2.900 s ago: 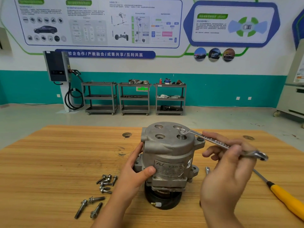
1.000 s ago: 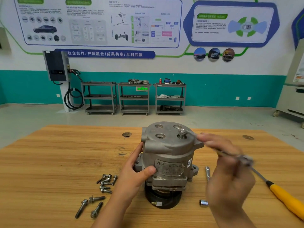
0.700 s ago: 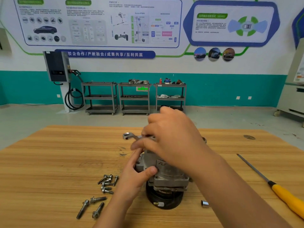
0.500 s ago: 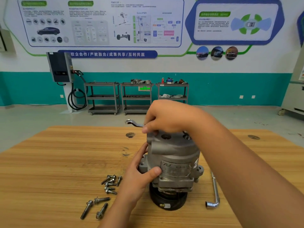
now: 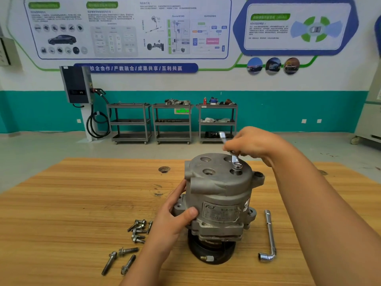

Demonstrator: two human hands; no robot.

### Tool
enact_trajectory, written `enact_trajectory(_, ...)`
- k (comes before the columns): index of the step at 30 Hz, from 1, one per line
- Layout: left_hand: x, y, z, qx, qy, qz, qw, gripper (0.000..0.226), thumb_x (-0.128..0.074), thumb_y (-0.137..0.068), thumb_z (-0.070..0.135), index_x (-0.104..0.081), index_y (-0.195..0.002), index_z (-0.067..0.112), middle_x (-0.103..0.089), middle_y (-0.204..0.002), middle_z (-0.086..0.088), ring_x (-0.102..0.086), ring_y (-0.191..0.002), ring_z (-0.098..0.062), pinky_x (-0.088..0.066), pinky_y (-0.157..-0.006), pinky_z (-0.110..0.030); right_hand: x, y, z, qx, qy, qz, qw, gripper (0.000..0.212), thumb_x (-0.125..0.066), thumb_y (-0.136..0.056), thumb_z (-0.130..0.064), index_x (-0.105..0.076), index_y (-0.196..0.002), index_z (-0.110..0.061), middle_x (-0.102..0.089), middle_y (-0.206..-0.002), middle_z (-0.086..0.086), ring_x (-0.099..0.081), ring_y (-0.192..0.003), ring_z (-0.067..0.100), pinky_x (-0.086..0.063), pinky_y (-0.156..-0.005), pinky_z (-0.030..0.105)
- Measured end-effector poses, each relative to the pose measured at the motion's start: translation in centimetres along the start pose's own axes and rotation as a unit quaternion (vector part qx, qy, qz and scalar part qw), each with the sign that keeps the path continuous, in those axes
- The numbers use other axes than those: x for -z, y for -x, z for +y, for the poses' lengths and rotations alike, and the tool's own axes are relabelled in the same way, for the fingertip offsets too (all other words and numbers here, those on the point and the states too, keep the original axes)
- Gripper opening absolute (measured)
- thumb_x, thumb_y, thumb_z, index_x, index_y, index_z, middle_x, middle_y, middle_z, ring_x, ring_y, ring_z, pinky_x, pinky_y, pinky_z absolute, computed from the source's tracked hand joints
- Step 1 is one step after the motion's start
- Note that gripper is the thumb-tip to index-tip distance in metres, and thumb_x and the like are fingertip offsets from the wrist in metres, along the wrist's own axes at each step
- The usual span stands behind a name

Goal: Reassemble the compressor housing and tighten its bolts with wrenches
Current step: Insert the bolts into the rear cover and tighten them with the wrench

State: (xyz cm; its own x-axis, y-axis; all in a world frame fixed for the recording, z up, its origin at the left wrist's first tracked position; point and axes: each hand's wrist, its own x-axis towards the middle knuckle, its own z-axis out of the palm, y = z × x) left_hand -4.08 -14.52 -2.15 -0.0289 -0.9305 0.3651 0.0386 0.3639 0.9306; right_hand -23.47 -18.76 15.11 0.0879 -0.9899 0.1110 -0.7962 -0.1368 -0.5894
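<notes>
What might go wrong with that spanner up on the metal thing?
The wrench may slip off the bolt atop the compressor, jarring the right hand. The compressor stands on its narrower black pulley, steadied only by the left hand, so it might tip or twist.

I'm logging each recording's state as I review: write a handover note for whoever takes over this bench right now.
Left hand grips the side of the compressor housing, upright on the table.
Right hand holds a wrench, its ring end on a bolt atop the housing.
Loose bolts lie left of the housing; an L-shaped socket wrench lies right.
Done: housing stacked together, one top bolt under the wrench.
Left: tighten that bolt, then fit the loose ones; whether other top holes hold bolts is unclear.
</notes>
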Motion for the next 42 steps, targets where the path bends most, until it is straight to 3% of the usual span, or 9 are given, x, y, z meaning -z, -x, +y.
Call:
enact_trajectory(5, -0.1, -0.1, -0.1, 0.003, 0.005, -0.003, 1.000, 0.069, -0.080, -0.034, 0.075, -0.050, -0.096, 0.078, -0.052, -0.108, 0.050, -0.049, -0.110, 0.017, -0.049, -0.079, -0.012, -1.2, 1.5, 3.8, -0.055, -0.267, 0.081, 0.959, 0.027, -0.068, -0.082, -0.029, -0.059, -0.097, -0.008, -0.057, -0.103, 0.004, -0.047, -0.107, 0.024, -0.030, -0.083, 0.038)
enact_trajectory(10, -0.2, -0.2, -0.3, 0.006, 0.021, 0.003, 1.000, 0.071, -0.082, -0.035, 0.073, -0.053, -0.100, 0.074, -0.054, -0.121, 0.037, -0.049, -0.124, -0.004, -0.047, -0.100, -0.035, -4.4, 4.0, 4.9, -0.015, -0.542, 0.236, 0.807, 0.032, -0.067, -0.086, -0.017, -0.043, -0.107, -0.024, -0.065, -0.115, 0.008, -0.053, -0.117, 0.018, -0.036, -0.089, 0.034)
enact_trajectory(13, -0.2, -0.1, -0.3, 0.008, 0.025, 0.001, 1.000, 0.071, -0.082, -0.035, 0.073, -0.053, -0.100, 0.074, -0.055, -0.120, 0.037, -0.050, -0.124, -0.005, -0.049, -0.093, -0.028, -6.6, 6.5, 3.8, 0.109, -0.545, 0.379, 0.740, 0.032, -0.053, -0.095, -0.006, -0.032, -0.099, -0.030, -0.074, -0.090, -0.005, -0.065, -0.095, 0.003, -0.043, -0.081, 0.016)
enact_trajectory(17, -0.2, 0.0, 0.1, 0.011, 0.025, 0.000, 1.000, 0.071, -0.082, -0.034, 0.073, -0.053, -0.100, 0.074, -0.055, -0.116, 0.041, -0.053, -0.116, 0.004, -0.050, -0.076, -0.012, -8.4, 8.0, 3.2, 0.277, -0.413, 0.479, 0.723, 0.034, -0.044, -0.097, 0.004, -0.027, -0.101, -0.025, -0.070, -0.085, 0.003, -0.067, -0.088, 0.014, -0.048, -0.086, 0.020)
enact_trajectory(24, -0.3, 0.1, 0.3, 0.003, 0.032, -0.003, 0.999, 0.071, -0.083, -0.035, 0.069, -0.057, -0.101, 0.069, -0.060, -0.119, 0.028, -0.057, -0.113, 0.002, -0.051, -0.077, -0.013, -7.8, 8.2, 2.5, 0.436, -0.025, 0.414, 0.799, 0.016, -0.061, -0.085, -0.013, -0.073, -0.088, -0.004, -0.063, -0.081, 0.008, -0.050, -0.087, 0.016, -0.040, -0.079, 0.021)
enact_trajectory(30, -0.2, 0.1, 0.5, -0.019, 0.036, -0.007, 0.999, 0.087, -0.081, -0.030, 0.075, -0.050, -0.108, 0.053, -0.053, -0.101, 0.052, -0.048, -0.097, 0.029, -0.043, -0.070, 0.000, -3.9, 5.5, -1.5, 0.364, 0.152, 0.128, 0.910, 0.027, -0.062, -0.089, -0.028, -0.071, -0.111, -0.016, -0.036, -0.076, -0.008, -0.036, -0.083, 0.014, -0.023, -0.066, 0.027)
enact_trajectory(35, -0.1, -0.1, 0.2, -0.011, 0.033, -0.003, 0.999, 0.071, -0.083, -0.031, 0.073, -0.059, -0.097, 0.063, -0.056, -0.107, 0.046, -0.052, -0.104, 0.021, -0.045, -0.072, -0.003, -3.4, 3.3, -2.0, 0.213, 0.170, 0.124, 0.954, 0.027, -0.045, -0.099, -0.031, -0.069, -0.111, -0.028, -0.049, -0.081, -0.013, -0.048, -0.100, 0.017, -0.023, -0.083, 0.035)
enact_trajectory(38, 0.0, -0.2, 0.0, -0.011, 0.007, 0.002, 1.000, 0.068, -0.080, -0.034, 0.076, -0.057, -0.097, 0.071, -0.054, -0.115, 0.044, -0.050, -0.111, 0.018, -0.047, -0.081, -0.009, -3.1, 2.0, -1.1, 0.055, 0.162, 0.145, 0.975, 0.029, -0.039, -0.098, -0.031, -0.063, -0.086, -0.022, -0.055, -0.077, -0.002, -0.051, -0.081, 0.020, -0.024, -0.080, 0.038)
enact_trajectory(42, 0.1, -0.3, -0.1, -0.007, -0.019, -0.001, 1.000, 0.070, -0.076, -0.034, 0.080, -0.049, -0.099, 0.078, -0.050, -0.117, 0.046, -0.049, -0.113, 0.017, -0.046, -0.087, -0.014, -2.5, 2.0, 1.4, -0.069, -0.035, 0.132, 0.988, 0.027, -0.044, -0.089, -0.033, -0.040, -0.066, -0.020, -0.038, -0.066, 0.001, -0.038, -0.069, 0.022, -0.027, -0.077, 0.040)
